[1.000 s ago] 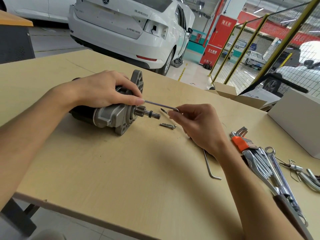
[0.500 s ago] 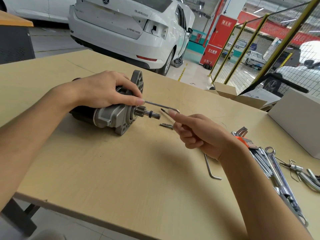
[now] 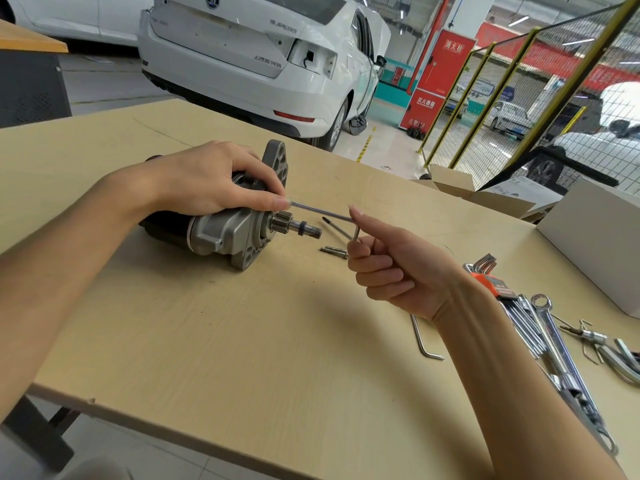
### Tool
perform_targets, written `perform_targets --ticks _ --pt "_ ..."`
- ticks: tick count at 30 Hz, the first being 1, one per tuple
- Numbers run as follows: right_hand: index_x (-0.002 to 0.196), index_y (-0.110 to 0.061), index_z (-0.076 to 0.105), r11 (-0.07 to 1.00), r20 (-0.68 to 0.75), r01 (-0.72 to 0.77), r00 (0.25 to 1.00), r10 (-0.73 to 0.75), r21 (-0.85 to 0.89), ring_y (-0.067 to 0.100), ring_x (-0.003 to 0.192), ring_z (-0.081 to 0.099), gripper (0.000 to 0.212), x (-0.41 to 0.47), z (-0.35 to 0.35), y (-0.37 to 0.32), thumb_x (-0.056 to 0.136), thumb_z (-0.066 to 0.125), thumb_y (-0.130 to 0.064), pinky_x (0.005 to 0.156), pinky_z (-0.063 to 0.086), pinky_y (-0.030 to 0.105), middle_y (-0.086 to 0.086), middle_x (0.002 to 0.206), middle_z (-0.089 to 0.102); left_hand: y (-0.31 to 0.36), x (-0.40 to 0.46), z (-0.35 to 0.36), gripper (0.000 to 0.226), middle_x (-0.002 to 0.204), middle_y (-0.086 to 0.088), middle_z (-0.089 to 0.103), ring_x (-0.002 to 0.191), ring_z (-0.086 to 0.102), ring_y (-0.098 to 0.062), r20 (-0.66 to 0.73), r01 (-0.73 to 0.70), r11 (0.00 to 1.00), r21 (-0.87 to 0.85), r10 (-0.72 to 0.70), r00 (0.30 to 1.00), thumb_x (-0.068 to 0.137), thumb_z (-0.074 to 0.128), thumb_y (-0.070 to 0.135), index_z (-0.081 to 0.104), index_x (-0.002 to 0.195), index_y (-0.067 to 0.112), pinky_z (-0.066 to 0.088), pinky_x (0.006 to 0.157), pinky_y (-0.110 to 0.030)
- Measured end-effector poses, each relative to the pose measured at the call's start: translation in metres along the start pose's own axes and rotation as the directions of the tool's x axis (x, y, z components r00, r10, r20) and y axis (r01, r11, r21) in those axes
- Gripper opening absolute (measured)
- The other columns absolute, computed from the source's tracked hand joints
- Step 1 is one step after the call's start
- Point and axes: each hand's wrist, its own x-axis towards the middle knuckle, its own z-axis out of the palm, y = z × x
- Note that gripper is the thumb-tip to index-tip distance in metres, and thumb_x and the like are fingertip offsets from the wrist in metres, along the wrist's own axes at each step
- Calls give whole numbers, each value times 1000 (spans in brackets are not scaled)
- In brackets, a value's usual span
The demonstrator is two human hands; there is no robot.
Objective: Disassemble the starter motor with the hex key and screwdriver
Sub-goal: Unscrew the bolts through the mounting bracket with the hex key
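The starter motor [image 3: 225, 233] lies on its side on the wooden table [image 3: 242, 341], with its black body to the left and its pinion shaft pointing right. My left hand [image 3: 207, 181] wraps over the top of the motor, and its fingertip rests on the long arm of a hex key [image 3: 325, 213] that enters the housing. My right hand [image 3: 391, 265] is turned palm up, gripping the key's bent short arm between thumb and fingers. Removed bolts [image 3: 334, 251] lie on the table just below the shaft. A screwdriver tip [image 3: 334, 226] shows behind the key.
A loose hex key [image 3: 424, 341] lies near my right wrist. An orange-holdered hex key set [image 3: 491, 282], wrenches [image 3: 554, 344] and small tools [image 3: 595, 341] fill the table's right side. White cardboard boxes [image 3: 595, 237] stand at the far right. A white car [image 3: 263, 53] is parked behind.
My right hand has rolled from palm down to palm up, swinging the hex key's short arm downward. The left hand and the motor have stayed in place.
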Motion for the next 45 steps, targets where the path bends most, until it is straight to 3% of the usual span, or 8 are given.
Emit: perform_targets --ticks 6,9,14,19,23,27,34,45 --pt "57 -23 45 992 -77 124 989 -126 -31 2 39 20 39 3 0 2 81 63 -47 32 17 14 -9 55 22 0 0 0 24 105 16 62 100 54 4 3 -3 1000 9 3 1000 66 63 69 71 85 56 43 95 -26" --pt "60 -22 42 955 -160 232 952 -262 -182 7 45 20 40 2 1 3 86 66 -37 37 19 16 -6 59 24 0 0 0 24 106 16 62 100 55 3 4 -5 1000 10 5 1000 67 63 69 71 85 56 43 96 -28" --pt "75 10 46 606 -168 360 749 -641 -710 15 52 30 52 -2 8 3 95 64 -34 50 27 29 2 57 34 0 0 0 24 104 16 62 99 55 3 -1 -6 1000 15 6 1000 67 63 68 71 86 55 44 96 -30" --pt "69 -2 49 329 -68 424 523 -849 -844 27 53 37 40 -3 10 5 95 66 -27 49 34 33 4 56 41 1 0 0 25 106 16 62 100 55 2 7 -1 1000 5 1 1000 66 64 68 72 85 54 44 96 -32" --pt "77 -12 59 233 -28 390 465 -885 -891 13 48 51 24 -2 8 6 93 66 -29 49 44 25 -8 60 57 1 0 0 27 105 15 62 99 54 3 8 -2 1000 9 2 1000 67 63 69 72 86 53 43 96 -29" --pt "74 -3 62 373 -95 454 525 -846 -809 7 44 50 36 0 9 7 98 61 -30 48 44 23 -3 56 59 3 -1 0 28 106 15 62 100 54 3 4 2 1000 10 -2 1000 65 61 70 72 85 53 43 97 -29" --pt "59 -13 54 900 -185 341 899 -396 -271 12 38 34 64 1 9 2 100 38 -59 37 27 19 2 46 41 3 -1 0 27 105 17 63 100 55 3 -1 0 1000 20 0 1000 66 62 71 72 85 53 44 100 -35" --pt "62 -14 57 975 -27 217 976 -216 49 6 35 29 43 -1 6 -4 85 54 -50 33 18 17 -5 47 37 4 -2 -1 27 108 14 62 102 56 -2 3 -7 1000 17 7 1000 66 61 70 71 86 54 45 99 -35"
